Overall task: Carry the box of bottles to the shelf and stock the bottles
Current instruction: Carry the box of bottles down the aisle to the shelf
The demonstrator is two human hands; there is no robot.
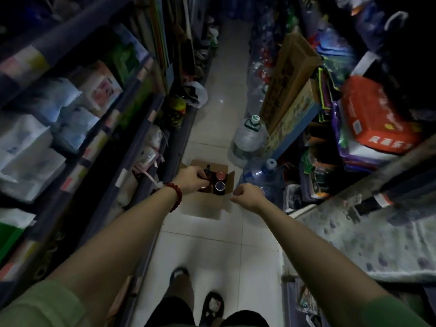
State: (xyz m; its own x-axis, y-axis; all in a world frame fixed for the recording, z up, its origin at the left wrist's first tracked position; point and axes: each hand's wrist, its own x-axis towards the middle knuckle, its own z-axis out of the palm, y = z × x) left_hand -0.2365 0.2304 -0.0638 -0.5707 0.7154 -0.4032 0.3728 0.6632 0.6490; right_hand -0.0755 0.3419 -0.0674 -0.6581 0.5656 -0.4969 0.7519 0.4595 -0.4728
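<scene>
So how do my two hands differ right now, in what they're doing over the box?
The left hand reaches down into the cardboard box and grips a dark bottle; the right hand hangs beside the box's right edge, loosely curled and holding nothing. The left wrist wears a red bead bracelet; the right wrist is bare. Both arms are stretched forward over the tiled floor.

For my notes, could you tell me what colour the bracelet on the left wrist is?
Dark red beads; the bracelet shows clearly in the head view.
</scene>
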